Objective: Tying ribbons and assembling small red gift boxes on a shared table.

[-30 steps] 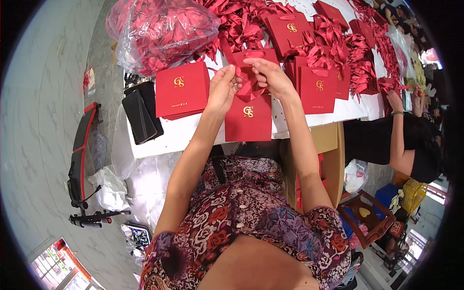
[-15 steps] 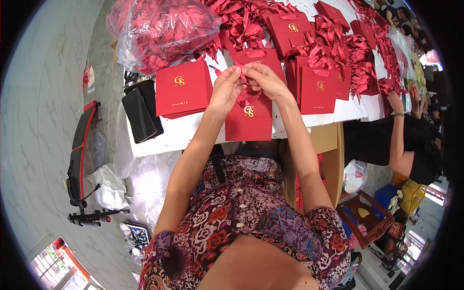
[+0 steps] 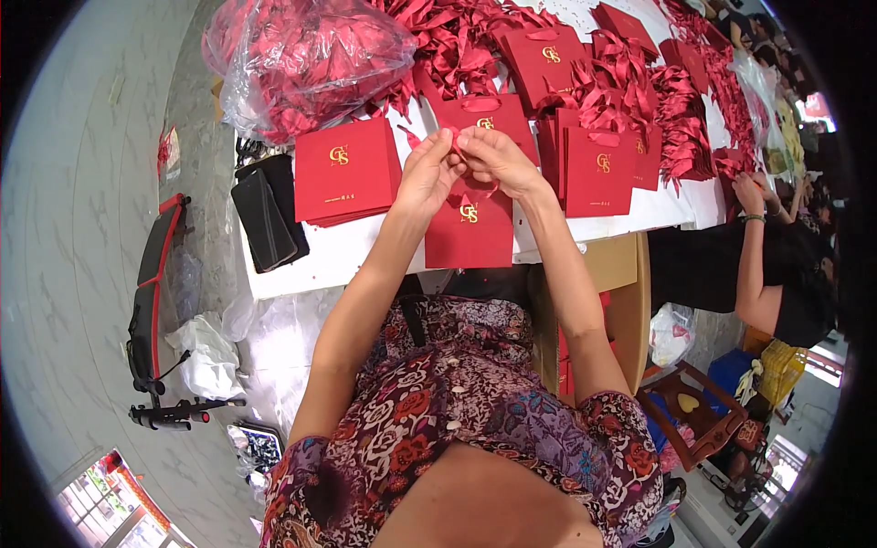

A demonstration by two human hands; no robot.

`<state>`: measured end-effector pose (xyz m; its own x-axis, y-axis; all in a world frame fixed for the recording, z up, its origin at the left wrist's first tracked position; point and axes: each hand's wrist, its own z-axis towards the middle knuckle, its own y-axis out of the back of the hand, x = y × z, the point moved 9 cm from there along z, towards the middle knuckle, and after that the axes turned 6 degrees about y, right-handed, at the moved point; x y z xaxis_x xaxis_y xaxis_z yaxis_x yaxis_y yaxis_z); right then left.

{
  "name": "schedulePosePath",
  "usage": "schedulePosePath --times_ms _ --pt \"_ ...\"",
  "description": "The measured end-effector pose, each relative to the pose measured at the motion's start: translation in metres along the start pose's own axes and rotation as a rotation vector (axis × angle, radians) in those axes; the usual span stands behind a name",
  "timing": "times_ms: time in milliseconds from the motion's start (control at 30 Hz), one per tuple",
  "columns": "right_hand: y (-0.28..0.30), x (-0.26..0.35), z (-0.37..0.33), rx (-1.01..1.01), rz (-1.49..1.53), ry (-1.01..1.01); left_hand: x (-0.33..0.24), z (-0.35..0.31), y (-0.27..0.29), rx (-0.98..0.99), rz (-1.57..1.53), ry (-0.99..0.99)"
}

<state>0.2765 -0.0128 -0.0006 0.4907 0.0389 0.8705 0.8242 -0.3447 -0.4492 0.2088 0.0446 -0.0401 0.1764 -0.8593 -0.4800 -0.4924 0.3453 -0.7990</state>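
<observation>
Both my hands meet above a red paper gift bag [image 3: 469,239] that lies on the white-covered table, its lower part over the near edge. My left hand [image 3: 429,172] pinches a red ribbon [image 3: 479,190] between thumb and fingers. Close against it, my right hand [image 3: 500,161] also grips the ribbon. The fingertips nearly touch, so the exact form of the ribbon between them is hidden. To the left lies a stack of flat red bags [image 3: 345,169]. On the right, more red bags [image 3: 598,173] with ribbon handles stand together.
A clear plastic sack of red ribbons [image 3: 311,64] sits at the back left. Loose ribbons [image 3: 457,46] heap behind my hands. A black phone [image 3: 263,219] lies near the left table edge. A cardboard box [image 3: 621,283] stands below the table; a co-worker's arm [image 3: 751,247] is at far right.
My hands have drawn slightly closer together at the ribbon, and the right fingers have curled in more. The bag beneath stays almost in place.
</observation>
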Motion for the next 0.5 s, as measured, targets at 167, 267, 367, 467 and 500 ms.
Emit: schedulePosePath --times_ms 167,267,367,467,500 --pt "0.003 -0.003 0.002 -0.01 -0.058 0.03 0.001 -0.007 -0.009 -0.022 -0.032 0.015" --pt "0.004 -0.001 0.002 -0.05 0.008 0.046 0.001 -0.005 -0.008 0.058 0.049 -0.015" --pt "0.002 -0.008 0.001 0.024 0.122 -0.018 0.005 0.002 -0.003 0.139 -0.057 0.057" --pt "0.005 -0.01 -0.001 0.015 0.137 -0.049 0.01 0.006 -0.001 0.18 -0.081 0.118" --pt "0.008 -0.01 -0.004 -0.022 0.146 -0.06 0.011 0.006 -0.002 0.181 -0.081 0.12"
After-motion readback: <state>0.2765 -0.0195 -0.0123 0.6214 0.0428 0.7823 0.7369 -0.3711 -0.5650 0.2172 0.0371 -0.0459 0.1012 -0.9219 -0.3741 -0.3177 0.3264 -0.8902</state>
